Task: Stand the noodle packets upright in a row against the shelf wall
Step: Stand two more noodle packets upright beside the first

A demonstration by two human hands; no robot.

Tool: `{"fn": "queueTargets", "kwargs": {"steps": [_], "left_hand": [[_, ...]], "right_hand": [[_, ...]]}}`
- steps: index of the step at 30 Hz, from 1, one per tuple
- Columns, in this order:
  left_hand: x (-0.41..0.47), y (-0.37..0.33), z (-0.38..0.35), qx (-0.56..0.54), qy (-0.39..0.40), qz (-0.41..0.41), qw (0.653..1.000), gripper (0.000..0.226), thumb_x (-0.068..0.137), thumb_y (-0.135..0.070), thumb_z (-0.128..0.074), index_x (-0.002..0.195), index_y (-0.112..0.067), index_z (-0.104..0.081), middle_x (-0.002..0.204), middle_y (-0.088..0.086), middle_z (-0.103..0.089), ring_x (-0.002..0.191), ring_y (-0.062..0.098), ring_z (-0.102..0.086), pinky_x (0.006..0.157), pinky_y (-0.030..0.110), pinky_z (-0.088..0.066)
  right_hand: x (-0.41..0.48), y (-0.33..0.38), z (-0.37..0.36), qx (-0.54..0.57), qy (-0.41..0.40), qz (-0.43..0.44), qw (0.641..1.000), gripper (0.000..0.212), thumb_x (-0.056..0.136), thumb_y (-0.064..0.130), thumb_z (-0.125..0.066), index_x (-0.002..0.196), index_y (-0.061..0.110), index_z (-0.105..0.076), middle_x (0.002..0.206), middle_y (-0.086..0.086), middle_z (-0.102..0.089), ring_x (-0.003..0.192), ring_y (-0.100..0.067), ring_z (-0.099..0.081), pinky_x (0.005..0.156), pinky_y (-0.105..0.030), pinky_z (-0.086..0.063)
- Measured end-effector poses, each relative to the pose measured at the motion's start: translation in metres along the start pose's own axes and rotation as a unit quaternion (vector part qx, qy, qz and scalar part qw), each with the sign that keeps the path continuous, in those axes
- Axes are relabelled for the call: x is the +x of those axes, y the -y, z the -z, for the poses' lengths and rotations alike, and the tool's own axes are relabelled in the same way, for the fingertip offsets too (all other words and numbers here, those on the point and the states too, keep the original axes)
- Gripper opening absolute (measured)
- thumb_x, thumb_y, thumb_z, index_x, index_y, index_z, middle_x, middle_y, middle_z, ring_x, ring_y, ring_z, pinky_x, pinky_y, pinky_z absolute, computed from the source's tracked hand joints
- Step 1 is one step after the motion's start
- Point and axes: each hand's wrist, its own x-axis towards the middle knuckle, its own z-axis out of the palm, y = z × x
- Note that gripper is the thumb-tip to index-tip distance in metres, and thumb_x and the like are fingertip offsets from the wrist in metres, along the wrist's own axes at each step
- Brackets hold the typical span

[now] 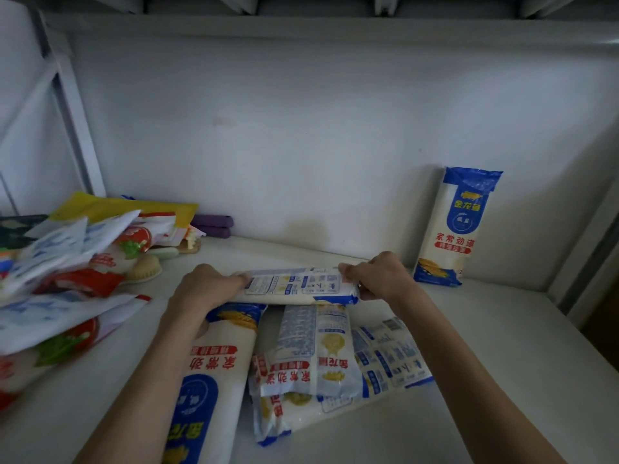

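One blue-and-white noodle packet (454, 226) stands upright against the shelf's back wall (301, 145) at the right. A second packet (298, 285) lies sideways, back label up, held level between both hands: my left hand (204, 289) grips its left end, my right hand (378, 276) grips its right end. Below it several more packets lie flat on the shelf: a long one (214, 380) under my left forearm, a stack in the middle (311, 356), and one at the right (388, 353).
A loose heap of red, white and yellow packets (73, 269) fills the left side. Purple items (212, 226) sit by the wall behind it. A white shelf post (72, 105) stands at the left, and the shelf's side frame (582, 249) at the right.
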Motion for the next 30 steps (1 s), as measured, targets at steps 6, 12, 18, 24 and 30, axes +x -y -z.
{"fn": "queueTargets", "kwargs": {"steps": [6, 12, 18, 24, 30], "left_hand": [[-0.003, -0.004, -0.004, -0.018, -0.021, -0.012, 1.0, 0.043, 0.074, -0.043, -0.078, 0.083, -0.008, -0.054, 0.094, 0.016, -0.066, 0.082, 0.031, -0.067, 0.08, 0.045, -0.059], [-0.004, -0.006, -0.005, -0.101, -0.044, 0.007, 0.994, 0.056, 0.066, -0.038, -0.081, 0.106, -0.007, -0.057, 0.097, 0.014, -0.065, 0.081, 0.03, -0.066, 0.074, 0.043, -0.059], [-0.001, -0.013, -0.002, -0.214, -0.044, -0.052, 0.975, 0.016, 0.073, -0.017, -0.078, 0.085, -0.013, -0.067, 0.094, 0.005, -0.069, 0.088, 0.021, -0.065, 0.084, 0.041, -0.057], [0.0, -0.042, -0.008, -0.239, -0.042, -0.183, 0.953, 0.015, 0.075, -0.001, -0.074, 0.073, -0.016, -0.072, 0.072, -0.001, -0.075, 0.079, 0.023, -0.071, 0.083, 0.041, -0.057], [0.0, -0.093, -0.019, -0.21, -0.034, -0.292, 0.933, 0.019, 0.073, -0.003, -0.078, 0.083, -0.018, -0.072, 0.083, -0.003, -0.075, 0.07, 0.011, -0.065, 0.075, 0.029, -0.049]], "right_hand": [[0.002, -0.002, -0.004, 0.053, 0.033, -0.03, 0.998, 0.032, 0.082, 0.02, -0.075, 0.096, -0.007, -0.063, 0.08, -0.013, -0.072, 0.058, -0.014, -0.068, 0.048, -0.022, -0.056], [0.004, -0.005, -0.001, 0.097, 0.052, -0.036, 0.993, 0.04, 0.08, 0.019, -0.078, 0.1, -0.011, -0.063, 0.09, -0.018, -0.074, 0.069, -0.02, -0.071, 0.068, -0.031, -0.061], [0.007, -0.011, 0.014, 0.109, 0.085, -0.005, 0.99, 0.026, 0.08, 0.011, -0.077, 0.095, -0.006, -0.063, 0.093, -0.018, -0.073, 0.076, -0.023, -0.073, 0.067, -0.031, -0.062], [0.017, -0.017, 0.04, 0.161, 0.086, 0.011, 0.983, 0.046, 0.077, 0.002, -0.077, 0.115, -0.003, -0.052, 0.101, -0.019, -0.073, 0.088, -0.027, -0.073, 0.074, -0.038, -0.061], [0.029, -0.033, 0.06, 0.24, 0.04, 0.018, 0.97, 0.05, 0.079, -0.004, -0.073, 0.123, -0.001, -0.05, 0.106, -0.017, -0.07, 0.088, -0.024, -0.072, 0.068, -0.037, -0.062]]}}
